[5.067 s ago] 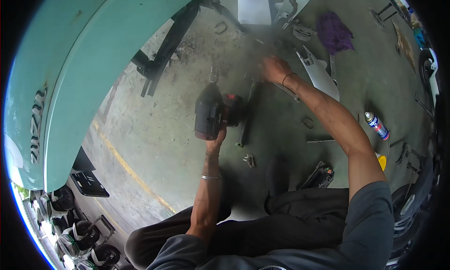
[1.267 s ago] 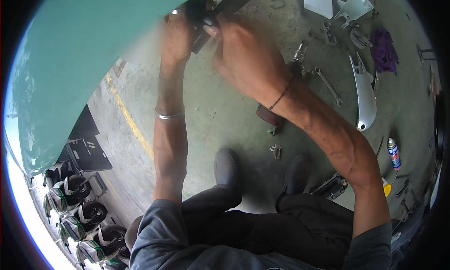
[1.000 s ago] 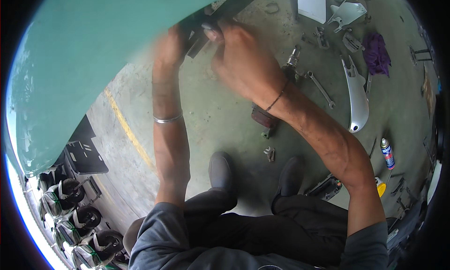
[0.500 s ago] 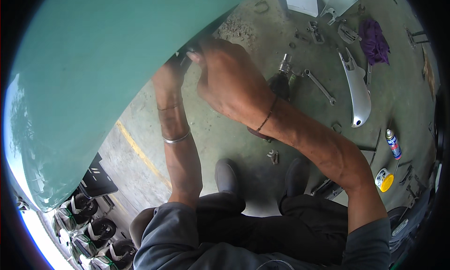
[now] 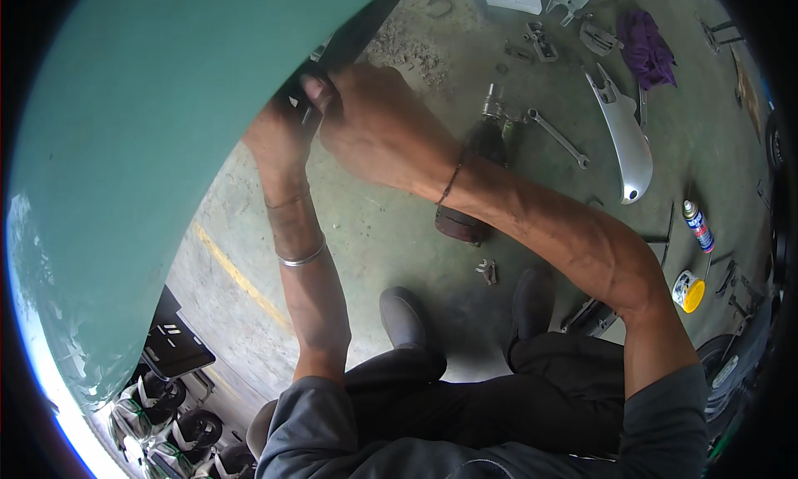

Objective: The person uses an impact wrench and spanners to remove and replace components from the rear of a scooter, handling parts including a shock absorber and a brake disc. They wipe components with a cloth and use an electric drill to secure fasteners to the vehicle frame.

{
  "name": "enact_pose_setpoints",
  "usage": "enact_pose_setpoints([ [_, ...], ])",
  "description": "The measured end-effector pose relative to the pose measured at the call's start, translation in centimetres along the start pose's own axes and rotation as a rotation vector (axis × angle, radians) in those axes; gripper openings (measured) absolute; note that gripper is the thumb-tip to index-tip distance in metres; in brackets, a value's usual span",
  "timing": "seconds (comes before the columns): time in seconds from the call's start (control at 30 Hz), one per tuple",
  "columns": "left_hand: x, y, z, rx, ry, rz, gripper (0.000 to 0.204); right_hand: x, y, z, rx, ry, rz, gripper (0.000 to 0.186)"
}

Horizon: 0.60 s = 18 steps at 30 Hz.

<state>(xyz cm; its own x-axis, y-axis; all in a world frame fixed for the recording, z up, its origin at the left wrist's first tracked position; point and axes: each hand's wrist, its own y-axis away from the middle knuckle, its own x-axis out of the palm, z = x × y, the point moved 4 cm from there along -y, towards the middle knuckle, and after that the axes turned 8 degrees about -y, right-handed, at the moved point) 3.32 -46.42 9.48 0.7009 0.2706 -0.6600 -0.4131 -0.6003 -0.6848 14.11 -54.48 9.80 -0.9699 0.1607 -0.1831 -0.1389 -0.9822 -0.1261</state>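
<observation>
"What's carrying everything here?"

"A grey-green concrete floor [image 5: 366, 255], with a yellow painted line [image 5: 237, 273] slanting across its left side."

"And what lies near the middle?"

"An impact wrench [image 5: 486, 142], partly hidden, its metal socket [image 5: 493, 103] pointing away from the person. Just right of it is a combination spanner [image 5: 559, 138]. Nearer the shoes [image 5: 405, 314] there's a small metal fitting [image 5: 487, 271], though it's too small to identify fairly."

"Farther right?"

"A curved silver panel [image 5: 625, 142], then a spray can [image 5: 698, 225] near a yellow-lidded tub [image 5: 689, 291]."

"Toward the top?"

"Scattered grit [image 5: 411, 55], a metal bracket [image 5: 540, 43] and a crumpled purple cloth [image 5: 647, 49]."
</observation>
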Motion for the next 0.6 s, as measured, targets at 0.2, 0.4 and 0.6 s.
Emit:
enact_pose_setpoints([
  [0.2, 0.4, -0.3, 1.8, -0.44, 1.083, 0.091, 0.034, 0.2, 0.7, 0.6, 0.032, 0.221, 0.081, 0.035],
  [0.4, 0.6, -0.8, -0.2, -0.439, 1.011, 0.072, 0.049, 0.1, 1.2, 1.3, -0.142, 0.39, -0.02, 0.025],
  [0.6, 0.3, -0.9, -0.5, -0.414, 0.923, 0.101, 0.044, 1.5, 1.4, 0.5, -0.226, 0.381, -0.132, 0.021],
])
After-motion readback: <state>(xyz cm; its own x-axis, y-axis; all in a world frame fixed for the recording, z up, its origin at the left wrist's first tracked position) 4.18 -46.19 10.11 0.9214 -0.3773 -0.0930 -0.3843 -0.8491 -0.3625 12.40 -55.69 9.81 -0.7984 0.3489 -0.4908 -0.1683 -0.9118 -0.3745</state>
